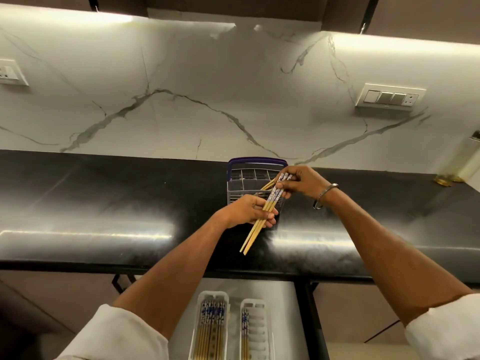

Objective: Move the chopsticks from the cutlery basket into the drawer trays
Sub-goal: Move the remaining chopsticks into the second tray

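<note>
White plastic drawer trays are sitting nearest, in the open drawer below the counter edge: the left tray (211, 297) is holding a full row of chopsticks, the right tray (253, 305) is holding only a few along its left side. White sleeves (114, 336) are framing the bottom corners. Black polished countertop (104, 203) is running the full width, reflecting the strip light. Above its front part, the left hand (249, 211) is gripping a bundle of chopsticks (262, 216) around the bare wooden ends; the right hand (298, 181), with a metal bangle (323, 196) on the wrist, is pinching the patterned blue-and-white ends. Grey cutlery basket (255, 183) with a purple rim is standing just behind the hands, a few chopsticks leaning inside. White veined marble backsplash (181, 74) is rising behind, carrying a switch plate (389, 97) at right and a socket (10, 72) at left.
</note>
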